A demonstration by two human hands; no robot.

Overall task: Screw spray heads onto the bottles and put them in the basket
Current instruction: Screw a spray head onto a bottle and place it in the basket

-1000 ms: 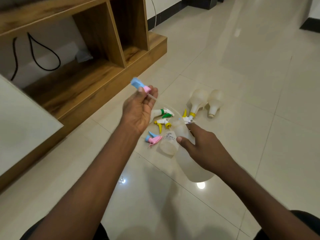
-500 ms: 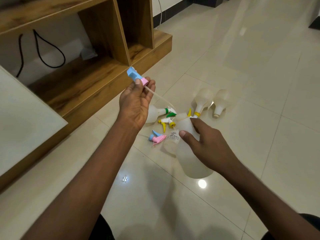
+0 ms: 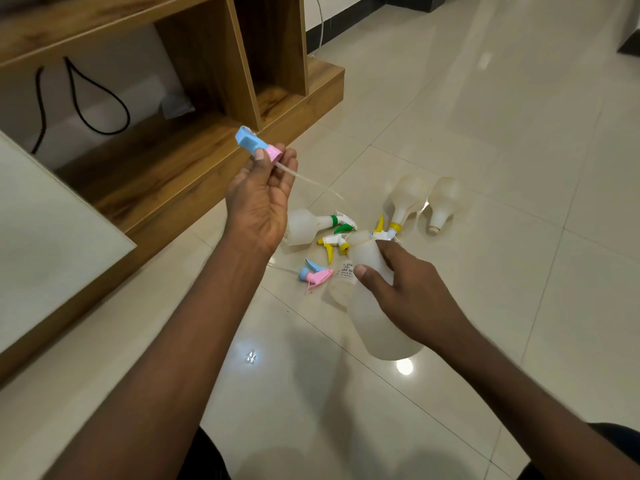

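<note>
Head cam: left hand (image 3: 258, 206) pinches a blue-pink spray head (image 3: 256, 146) up in the air (tube dangling), right hand (image 3: 403, 289) wrapped around a capless bottle (image 3: 377, 327) above the floor (image 3: 485, 133), other bottles and heads scattered just beyond.

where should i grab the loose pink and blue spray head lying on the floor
Take the pink and blue spray head by its round blue collar at the left end, coming from above. It lies flat on its side on the tile floor, the thin pink trigger juts right, and the collar side is clear.
</note>
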